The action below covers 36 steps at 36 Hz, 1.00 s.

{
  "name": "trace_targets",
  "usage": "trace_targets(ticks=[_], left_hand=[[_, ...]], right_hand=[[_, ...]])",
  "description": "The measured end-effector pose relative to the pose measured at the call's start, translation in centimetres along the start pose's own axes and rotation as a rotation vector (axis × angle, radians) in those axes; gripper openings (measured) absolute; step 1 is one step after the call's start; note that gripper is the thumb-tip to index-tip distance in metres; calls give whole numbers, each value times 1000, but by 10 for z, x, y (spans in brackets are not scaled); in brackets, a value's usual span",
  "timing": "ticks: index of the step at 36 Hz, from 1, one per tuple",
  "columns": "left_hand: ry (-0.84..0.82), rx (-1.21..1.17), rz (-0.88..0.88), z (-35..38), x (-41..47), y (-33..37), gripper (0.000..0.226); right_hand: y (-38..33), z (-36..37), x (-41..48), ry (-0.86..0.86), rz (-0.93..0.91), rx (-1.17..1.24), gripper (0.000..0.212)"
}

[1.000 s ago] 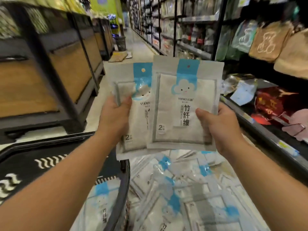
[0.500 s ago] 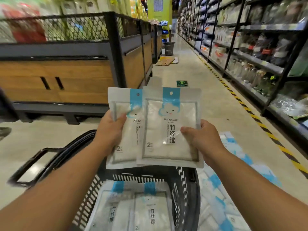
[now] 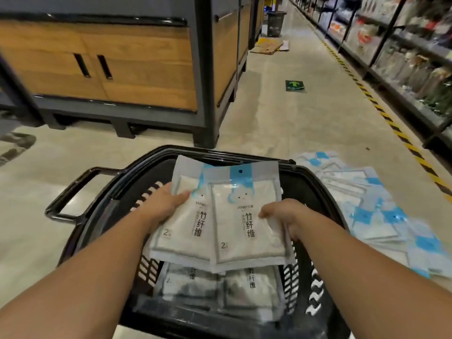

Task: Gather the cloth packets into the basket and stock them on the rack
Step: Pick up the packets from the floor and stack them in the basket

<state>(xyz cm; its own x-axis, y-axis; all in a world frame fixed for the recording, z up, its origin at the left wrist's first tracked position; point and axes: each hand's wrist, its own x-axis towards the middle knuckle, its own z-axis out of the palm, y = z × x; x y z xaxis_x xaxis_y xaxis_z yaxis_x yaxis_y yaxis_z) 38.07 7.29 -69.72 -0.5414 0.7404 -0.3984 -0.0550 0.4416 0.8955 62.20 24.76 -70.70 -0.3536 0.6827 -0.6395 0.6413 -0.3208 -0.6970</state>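
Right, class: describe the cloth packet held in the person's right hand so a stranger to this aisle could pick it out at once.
Find the black basket on the aisle floor. Two packets are held over it; take the right packet, gripped by the right hand. It lies on top of the left packet in the left hand, so its blue header shows whole.
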Motion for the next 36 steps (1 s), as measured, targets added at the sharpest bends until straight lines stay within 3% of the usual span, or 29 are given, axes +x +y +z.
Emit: trace_targets(ticks=[4, 9, 12, 15, 18, 21, 24, 26, 28, 30, 32, 34, 36], left_hand=[[-80, 100, -88, -4, 6, -32, 23], [-71, 10, -174, 1, 21, -64, 20], [-116, 110, -233, -1, 39, -79, 23], [-163, 228, -224, 5, 53, -84, 19], [-186, 325, -198, 11, 67, -97, 23], [-162, 380, -212, 11, 78, -115, 30], [-118, 678, -204, 15, 76, -116, 45], [-72, 890, -195, 16, 76, -121, 61], [-62, 941, -206, 18, 79, -129, 74], [-19, 946, -206, 20, 86, -142, 87], [17, 1064, -146, 26, 90, -147, 101], [78, 1265, 22, 32, 96, -143, 98], [10, 1345, 184, 35, 104, -140, 96]], right_hand=[[11, 13, 3, -57, 157, -186, 35], [35, 29, 25, -93, 270, -233, 43], [46, 39, 31, -58, 301, -245, 17], [56, 50, 44, -81, 277, -428, 10], [68, 59, 55, -45, 288, -553, 38], [79, 65, 60, 5, 302, -753, 47], [91, 72, 65, 95, 340, -917, 67], [98, 78, 71, 183, 269, -930, 82], [96, 81, 76, 249, 138, -948, 83], [90, 86, 82, 200, 33, -1012, 69], [85, 95, 89, 88, -63, -1091, 68], [85, 104, 93, -38, -106, -1151, 84], [91, 108, 94, -183, -37, -1119, 114]])
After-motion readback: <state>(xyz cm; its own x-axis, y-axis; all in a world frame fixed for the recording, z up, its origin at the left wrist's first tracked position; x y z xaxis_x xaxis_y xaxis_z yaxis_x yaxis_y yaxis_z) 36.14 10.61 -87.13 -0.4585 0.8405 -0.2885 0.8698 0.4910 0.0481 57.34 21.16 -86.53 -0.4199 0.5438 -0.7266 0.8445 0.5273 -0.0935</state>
